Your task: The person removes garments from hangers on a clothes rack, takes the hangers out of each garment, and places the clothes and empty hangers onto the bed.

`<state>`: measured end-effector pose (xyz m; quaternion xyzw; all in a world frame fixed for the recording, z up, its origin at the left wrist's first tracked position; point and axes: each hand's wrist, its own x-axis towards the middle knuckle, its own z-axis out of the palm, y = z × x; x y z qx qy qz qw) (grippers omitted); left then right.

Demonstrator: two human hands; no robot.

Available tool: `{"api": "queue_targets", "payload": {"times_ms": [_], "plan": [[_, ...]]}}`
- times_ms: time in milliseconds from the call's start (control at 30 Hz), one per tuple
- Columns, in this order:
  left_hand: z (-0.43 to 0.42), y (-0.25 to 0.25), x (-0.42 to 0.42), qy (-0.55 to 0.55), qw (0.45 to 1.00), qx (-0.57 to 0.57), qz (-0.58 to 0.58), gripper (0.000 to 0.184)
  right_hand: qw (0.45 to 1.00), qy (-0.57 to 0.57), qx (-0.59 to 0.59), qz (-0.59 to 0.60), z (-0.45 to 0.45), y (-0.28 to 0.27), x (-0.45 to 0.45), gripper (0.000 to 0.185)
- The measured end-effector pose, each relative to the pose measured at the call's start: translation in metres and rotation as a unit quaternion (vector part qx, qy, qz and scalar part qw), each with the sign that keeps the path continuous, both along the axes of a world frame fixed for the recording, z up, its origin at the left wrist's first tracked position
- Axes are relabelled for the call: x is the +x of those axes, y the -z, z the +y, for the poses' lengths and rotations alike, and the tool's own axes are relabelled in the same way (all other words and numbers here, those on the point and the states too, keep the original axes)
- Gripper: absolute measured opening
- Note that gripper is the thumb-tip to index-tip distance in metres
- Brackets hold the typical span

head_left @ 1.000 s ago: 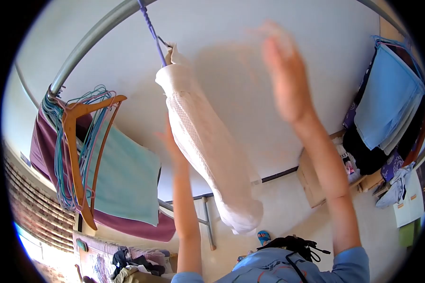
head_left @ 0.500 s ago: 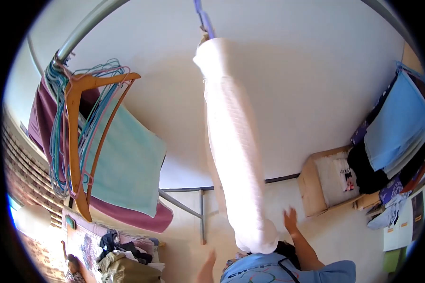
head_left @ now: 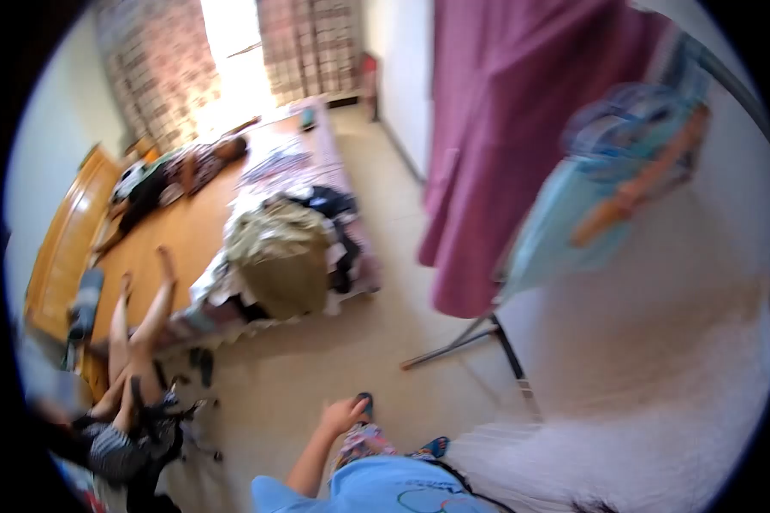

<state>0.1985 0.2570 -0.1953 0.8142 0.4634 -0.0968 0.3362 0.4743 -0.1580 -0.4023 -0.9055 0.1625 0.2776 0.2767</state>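
My left hand (head_left: 342, 416) hangs low in front of my body, above my patterned trousers and a blue slipper, with fingers apart and nothing in it. My right hand is out of the frame. A pile of clothes (head_left: 282, 256), olive, white and black, lies on the bed's near corner. On the rack at the right hang a purple cloth (head_left: 522, 128), a light teal cloth (head_left: 547, 222), blurred blue hangers (head_left: 620, 128) and a wooden hanger (head_left: 629, 201). A blurred whitish shape (head_left: 590, 462) fills the lower right.
The bed (head_left: 192, 244) stands on the left, with a person (head_left: 180, 175) lying across it. Another person (head_left: 128, 427) sits at the lower left with feet on the bed. The rack's metal leg (head_left: 453, 344) stands on the floor. Curtains (head_left: 158, 64) flank the bright window.
The view has swung left, from the hanging white garment to the bed. My hands had come down from the garment, and it is no longer clearly in view. My right hand has left the frame.
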Motion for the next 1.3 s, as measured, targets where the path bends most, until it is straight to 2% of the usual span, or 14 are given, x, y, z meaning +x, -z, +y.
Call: {"api": "queue_targets", "payload": {"times_ms": [67, 200, 400, 500, 567, 600, 633, 700, 767, 900, 1033, 1100, 1167, 1300], "plan": [[0.021, 0.015, -0.021, -0.079, 0.987, 0.010, -0.142, 0.046, 0.998, -0.067, 0.010, 0.019, 0.050, 0.000, 0.003, 0.047], [0.075, 0.029, -0.095, -0.084, 0.995, -0.018, 0.046, 0.046, 0.983, -0.176, 0.011, 0.057, 0.144, 0.004, -0.016, 0.044], [0.136, 0.044, -0.176, -0.283, 0.958, 0.025, -0.026, 0.046, 0.914, -0.397, -0.007, 0.078, 0.273, 0.020, -0.036, 0.038], [0.151, 0.042, -0.183, -0.359, 0.924, 0.050, -0.123, 0.046, 0.817, -0.574, 0.028, -0.041, 0.374, 0.031, -0.020, 0.036], [0.159, 0.064, -0.185, -0.390, 0.902, 0.027, -0.182, 0.044, 0.736, -0.672, 0.040, -0.067, 0.498, -0.111, -0.051, 0.043], [0.163, 0.074, -0.182, -0.417, 0.876, 0.009, -0.244, 0.042, 0.707, -0.683, -0.056, -0.175, 0.539, -0.142, -0.067, 0.044], [0.169, 0.070, -0.175, -0.422, 0.873, 0.003, -0.245, 0.042, 0.650, -0.710, -0.034, -0.269, 0.580, -0.155, -0.074, 0.049], [0.190, 0.043, -0.158, -0.441, 0.769, -0.084, -0.455, 0.036, 0.572, -0.716, 0.056, -0.396, 0.658, -0.216, -0.112, 0.053], [0.224, 0.013, -0.145, -0.416, 0.758, -0.083, -0.495, 0.033, 0.485, -0.718, 0.161, -0.473, 0.722, -0.248, -0.142, 0.055], [0.315, -0.048, -0.111, -0.335, 0.734, -0.043, -0.590, 0.057, 0.305, -0.763, 0.306, -0.481, 0.798, -0.311, -0.205, 0.054], [0.401, -0.091, -0.085, -0.303, 0.604, -0.171, -0.717, 0.068, 0.176, -0.803, 0.358, -0.442, 0.856, -0.327, -0.231, 0.048], [0.435, -0.100, -0.085, -0.328, 0.588, -0.157, -0.722, 0.063, 0.144, -0.811, 0.368, -0.431, 0.887, -0.329, -0.238, 0.048], [0.463, -0.108, -0.087, -0.337, 0.646, -0.113, -0.676, 0.055, 0.155, -0.839, 0.375, -0.362, 0.916, -0.330, -0.245, 0.048], [0.495, -0.100, -0.100, -0.422, 0.607, -0.084, -0.668, 0.045, 0.152, -0.879, 0.369, -0.261, 0.955, -0.321, -0.268, 0.057]]}}
